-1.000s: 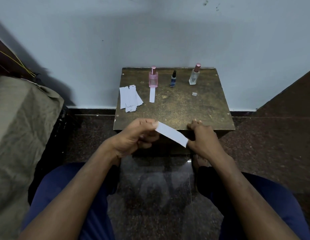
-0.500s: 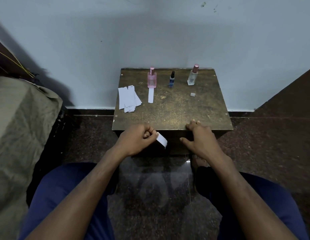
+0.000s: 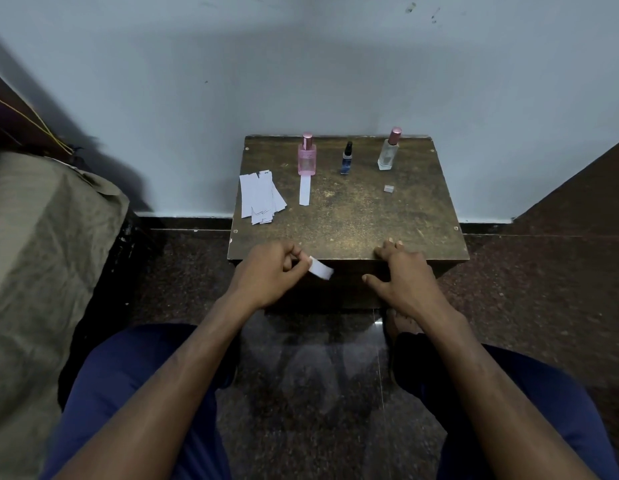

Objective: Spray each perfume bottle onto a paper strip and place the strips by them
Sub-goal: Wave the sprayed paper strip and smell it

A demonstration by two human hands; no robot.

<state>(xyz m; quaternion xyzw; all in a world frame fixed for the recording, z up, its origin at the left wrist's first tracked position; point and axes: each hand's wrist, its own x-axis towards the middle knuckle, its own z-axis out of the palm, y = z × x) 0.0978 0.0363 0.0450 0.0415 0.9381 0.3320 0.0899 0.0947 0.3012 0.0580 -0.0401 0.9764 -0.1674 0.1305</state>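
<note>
Three bottles stand at the back of the small brown table: a pink bottle, a small dark blue bottle and a clear bottle with a pink cap. One white strip lies just in front of the pink bottle. A pile of several blank strips sits at the table's left. My left hand pinches a white paper strip at the table's front edge. My right hand rests with spread fingers on that front edge and holds nothing.
A tiny grey square piece lies in front of the clear bottle. A bed with an olive cover stands to the left. The table is against a pale wall, on a dark stone floor. My knees in blue trousers frame the bottom.
My right hand has let go of the strip's end and dropped to the table's front edge. The strip now stays in my left hand alone, showing much shorter.
</note>
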